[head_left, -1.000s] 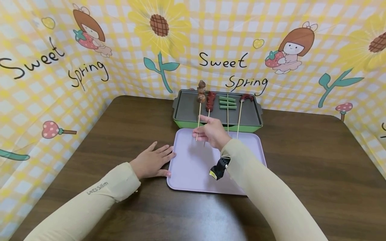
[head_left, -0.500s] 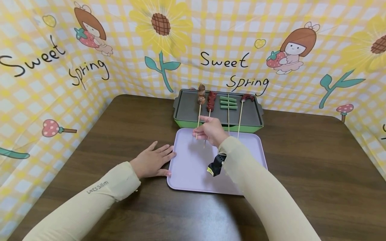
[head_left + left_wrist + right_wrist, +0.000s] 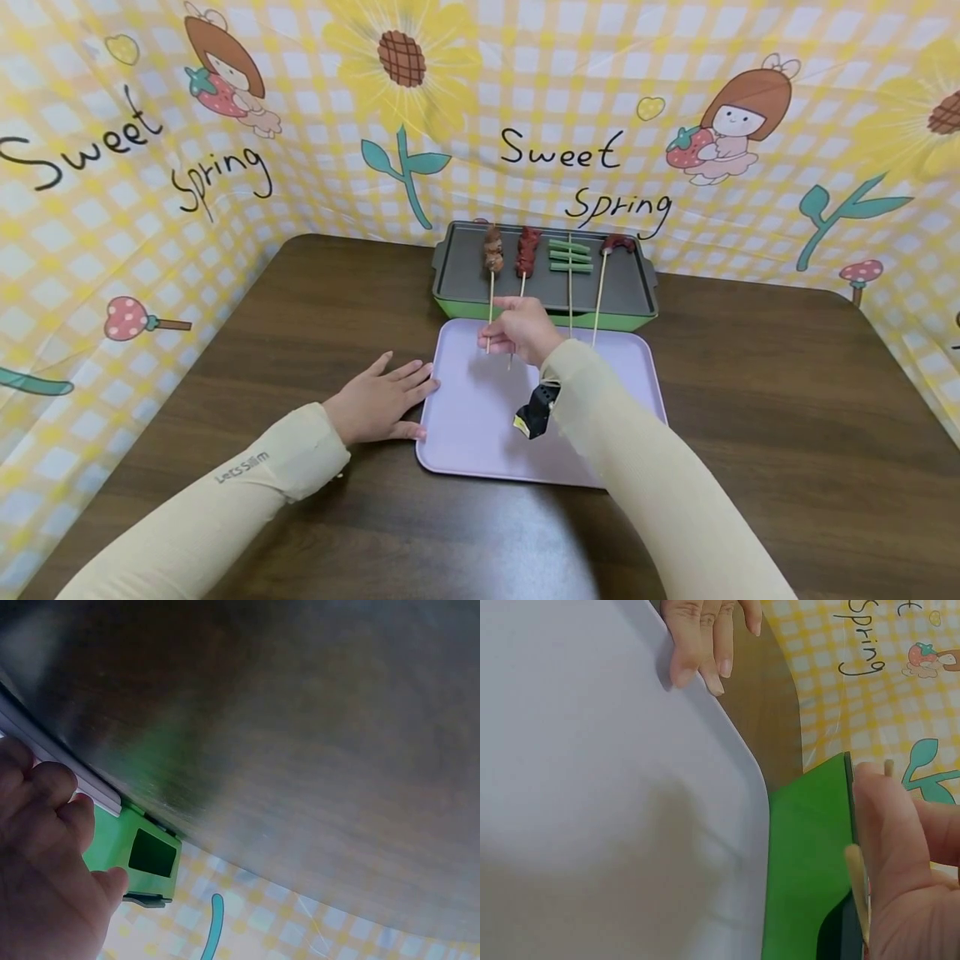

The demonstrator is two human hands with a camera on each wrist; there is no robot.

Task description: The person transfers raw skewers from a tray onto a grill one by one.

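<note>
My right hand (image 3: 523,329) pinches the bamboo stick of a meat skewer (image 3: 492,250), whose brown chunks lie over the left part of the griddle (image 3: 632,282). Just right of it, a red meat skewer (image 3: 527,254) has part of its stick hidden behind that hand. In the right wrist view, two stick ends show beside the right hand (image 3: 900,877). My left hand (image 3: 375,402) lies with fingers spread, fingertips at the left rim of the lilac tray (image 3: 480,425). The left wrist view shows its fingers near the tray edge (image 3: 97,791).
Farther right on the griddle lie a skewer of green vegetable pieces (image 3: 570,257) and one with a dark red curled piece (image 3: 618,242). Their sticks reach over the tray's back rim. A checked cloth (image 3: 300,167) hangs behind the wooden table (image 3: 787,400).
The brown meat skewer has come down and slightly left onto the griddle, level with the red one. My right hand has barely shifted; my left hand stays at the tray.
</note>
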